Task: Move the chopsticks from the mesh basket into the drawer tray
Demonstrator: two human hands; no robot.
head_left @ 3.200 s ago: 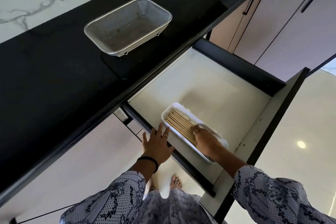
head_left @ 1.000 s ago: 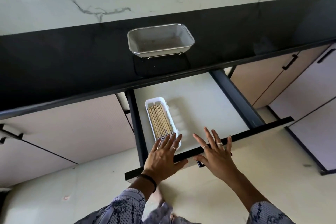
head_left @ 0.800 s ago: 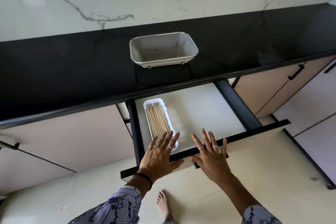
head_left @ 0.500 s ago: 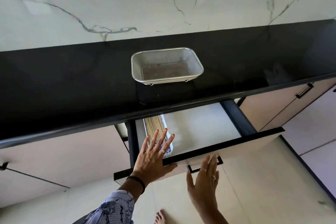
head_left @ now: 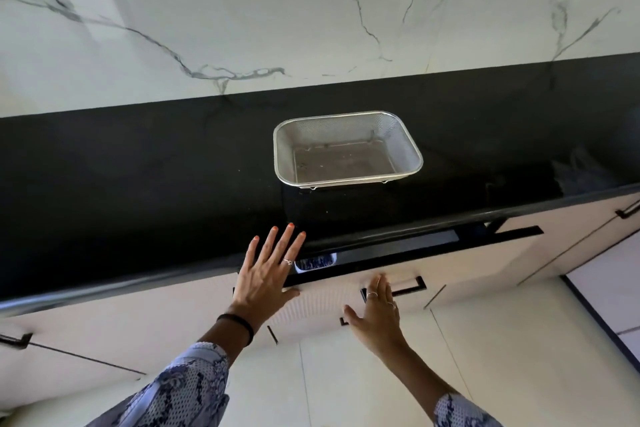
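Since the earlier frame the drawer (head_left: 433,263) has slid almost shut; only a corner of the white tray (head_left: 317,262) shows through the gap, chopsticks hidden. Left hand (head_left: 266,276), fingers spread, lies flat at the counter (head_left: 138,191) edge; right hand (head_left: 375,312), open, presses the drawer front. Mesh basket (head_left: 348,149) stands empty.

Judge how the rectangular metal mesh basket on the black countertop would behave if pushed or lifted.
The rectangular metal mesh basket is probably light for its size: its walls are thin see-through mesh and nothing lies inside. It likely skids rather than tips, being wide and shallow on small wire feet atop the glossy black countertop. Its wire rim suggests stiffness.
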